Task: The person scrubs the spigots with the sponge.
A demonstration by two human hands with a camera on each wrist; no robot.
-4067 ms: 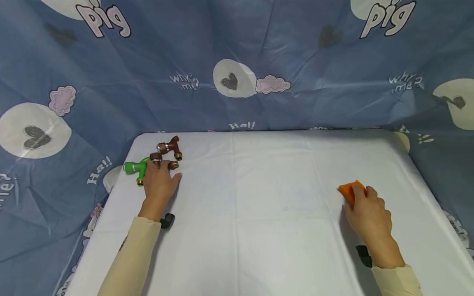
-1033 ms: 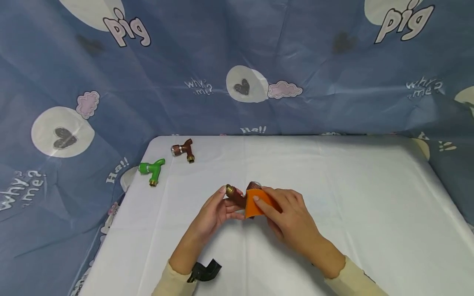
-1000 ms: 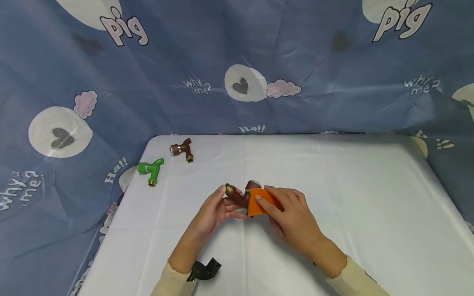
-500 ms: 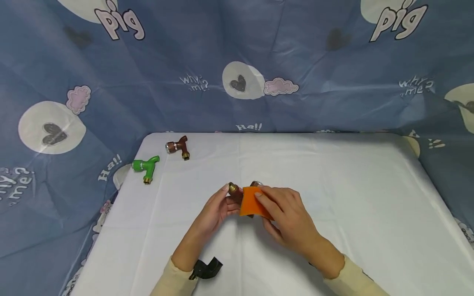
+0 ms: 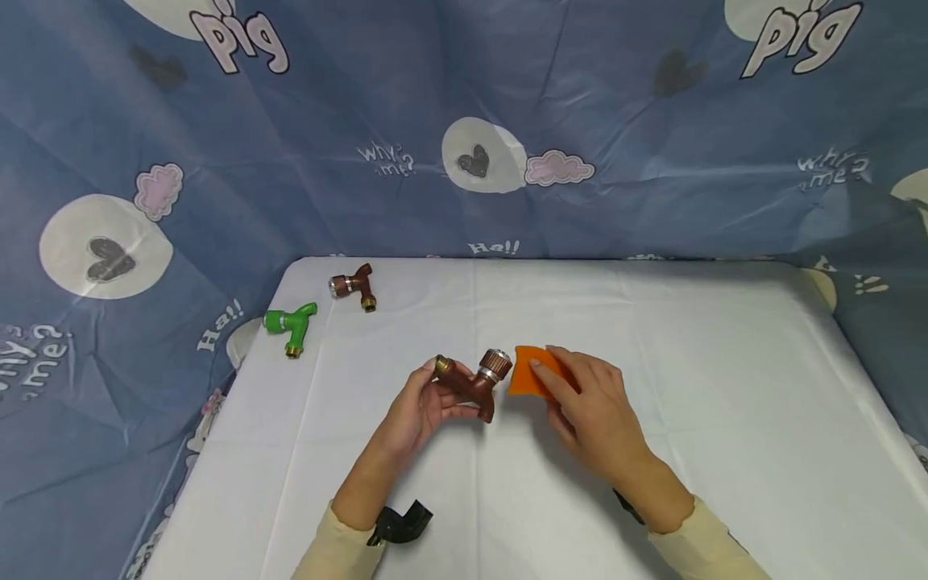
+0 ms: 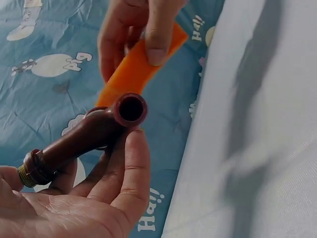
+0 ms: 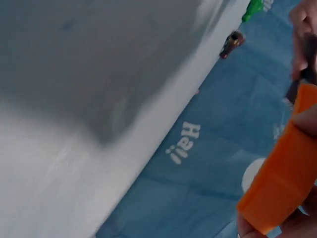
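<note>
While my left hand [image 5: 415,411] is gripping the brown faucet [image 5: 466,387] between thumb and fingers above the white table [image 5: 551,532], the faucet's long axis is running from upper left to lower right in the head view. The threaded brass end [image 5: 441,367] is pointing up-left, the hollow round spout [image 5: 486,412] is pointing downward, and the ribbed, silver-rimmed knob [image 5: 496,365] is angling up-right. The body is showing a smooth, glossy surface. My right hand [image 5: 600,412] is pinching a flat, matte orange pad [image 5: 525,375] just beside the knob.
</note>
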